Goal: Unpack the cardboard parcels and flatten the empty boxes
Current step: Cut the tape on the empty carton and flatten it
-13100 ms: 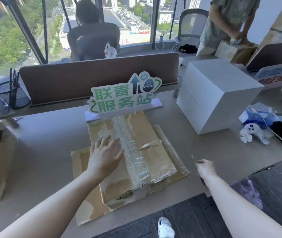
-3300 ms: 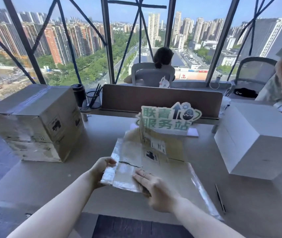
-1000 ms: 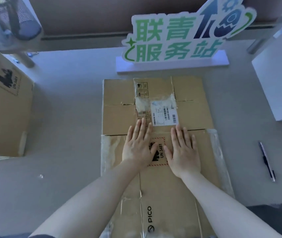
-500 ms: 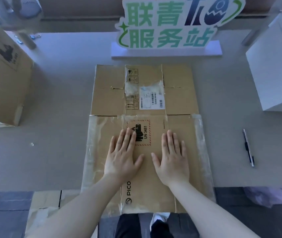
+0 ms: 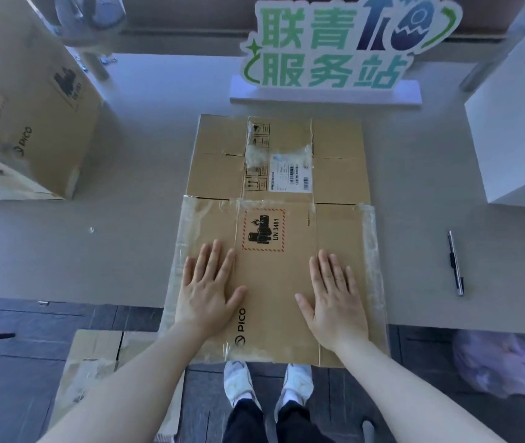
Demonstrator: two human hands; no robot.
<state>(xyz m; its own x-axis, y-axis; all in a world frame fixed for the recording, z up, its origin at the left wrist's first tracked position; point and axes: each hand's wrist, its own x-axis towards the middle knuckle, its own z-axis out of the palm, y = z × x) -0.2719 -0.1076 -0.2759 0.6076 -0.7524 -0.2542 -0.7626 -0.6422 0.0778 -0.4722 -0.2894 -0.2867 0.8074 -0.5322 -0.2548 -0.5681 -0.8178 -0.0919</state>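
At the lower centre of the frame, the flattened box (image 5: 278,251) is being pressed onto the tabletop (image 5: 120,251) by the left hand (image 5: 206,294) and right hand (image 5: 334,303), fingers straight, nothing gripped. Its near edge is overhanging, so tipping toward the floor is being risked if weight is shifted nearer. Compared with half a second ago, the hands are being spread wider apart. At the upper left, a sealed parcel (image 5: 31,100) is waiting.

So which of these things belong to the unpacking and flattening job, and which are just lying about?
Job: flattened box under left hand and right hand; taped box; cardboard on floor.
Lying about: pen; green sign; white box; purple bag.
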